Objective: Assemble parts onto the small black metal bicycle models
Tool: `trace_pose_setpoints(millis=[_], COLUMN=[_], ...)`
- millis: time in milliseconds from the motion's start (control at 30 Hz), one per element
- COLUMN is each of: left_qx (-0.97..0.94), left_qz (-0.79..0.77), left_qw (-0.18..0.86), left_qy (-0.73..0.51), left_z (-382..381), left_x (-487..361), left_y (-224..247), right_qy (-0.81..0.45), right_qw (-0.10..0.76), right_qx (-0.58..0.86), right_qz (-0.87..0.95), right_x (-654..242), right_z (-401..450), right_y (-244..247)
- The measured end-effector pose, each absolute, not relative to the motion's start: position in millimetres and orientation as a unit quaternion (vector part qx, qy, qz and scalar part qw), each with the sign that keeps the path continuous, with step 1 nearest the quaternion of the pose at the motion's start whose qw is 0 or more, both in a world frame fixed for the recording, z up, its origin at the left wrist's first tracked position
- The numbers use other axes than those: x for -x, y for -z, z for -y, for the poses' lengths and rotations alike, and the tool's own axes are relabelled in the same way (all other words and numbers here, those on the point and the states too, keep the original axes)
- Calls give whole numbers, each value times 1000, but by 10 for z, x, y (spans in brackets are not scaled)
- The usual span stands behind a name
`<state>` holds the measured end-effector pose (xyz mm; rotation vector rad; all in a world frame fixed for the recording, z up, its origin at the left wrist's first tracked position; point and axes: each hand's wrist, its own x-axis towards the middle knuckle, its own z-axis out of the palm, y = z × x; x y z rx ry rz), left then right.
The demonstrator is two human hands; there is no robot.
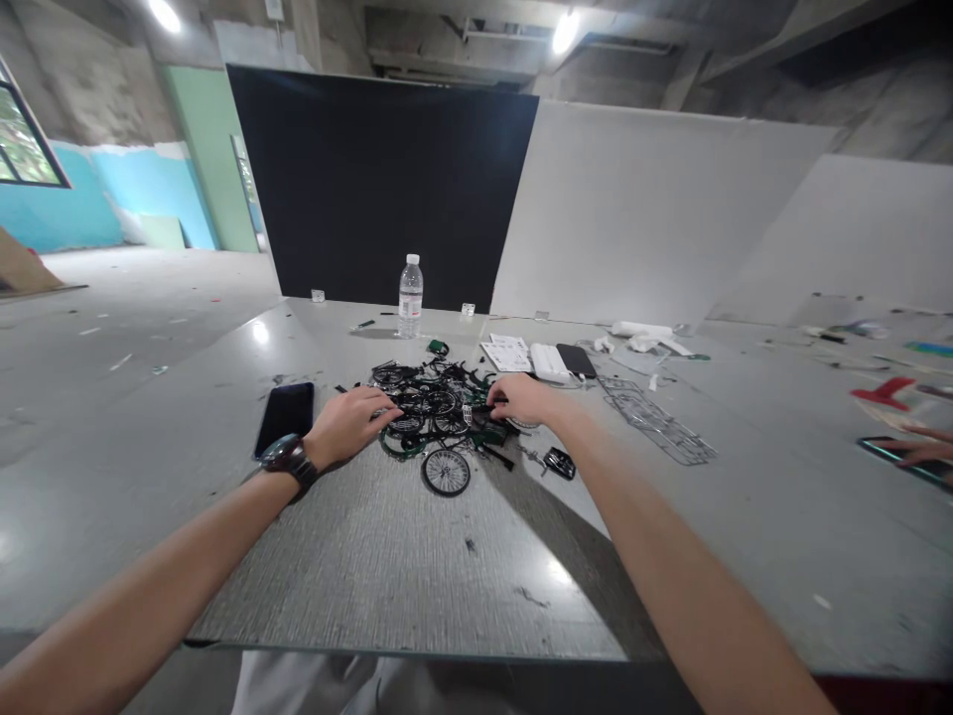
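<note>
Nearest the camera, our two bare forearms reach forward over the grey tabletop (417,566). Our left hand (348,425), with a dark wristwatch (290,459) on its wrist, lies palm down at the left edge of a pile of small black and green model parts (436,402); its fingers are loosely curled and touch the parts, but we cannot tell whether they grip any. Our right hand (521,397) rests on the right side of the same pile, its fingers pinched narrow on a small dark piece that is too small to identify. The pile lies mid-tabletop, between both hands. A single spoked wheel (446,472) lies flat just in front of the pile, apart from both hands. A dark phone (285,417) lies screen up just left of the left hand. Behind the pile stands an upright water bottle (410,296). To the right of it lie a printed sheet (506,354), a white box (549,361) and a second dark phone (576,359), side by side. A wire parts frame (655,422) lies right of the right hand. At the far right edge, another person's fingers (927,447) touch a further phone (897,459).
</note>
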<state>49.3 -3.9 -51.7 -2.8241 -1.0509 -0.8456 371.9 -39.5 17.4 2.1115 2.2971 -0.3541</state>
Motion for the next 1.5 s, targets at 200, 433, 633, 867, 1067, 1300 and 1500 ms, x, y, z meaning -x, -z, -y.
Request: trace_pose_setpoints(millis=[200,433,633,867,1067,1300,1500], left_qx=[902,902,901,900,884,888,896], left_qz=[337,338,339,335,386,386,370], left_qw=[1,0,-1,6,21,17,45], left_qy=[269,267,271,278,263,248,240], left_z=[33,50,42,26,-27,-72,-129], left_x=[-496,-498,-497,-457,-371,-361,-482], left_y=[519,505,516,483,442,488,491], right_qy=[103,152,165,139,117,125,119], right_qw=[-21,37,71,53,40,51,48], right_qx=[-674,-665,-665,-664,-671,-661,-675], right_qz=[-731,-731,-725,-732,-731,-738,-726], right_x=[-3649,-3544,-3507,-3506,-3511,-3497,-3486], right_z=[438,577,552,596,628,612,610], right_y=[-204,-391,-318,-360,-412,-368,-398])
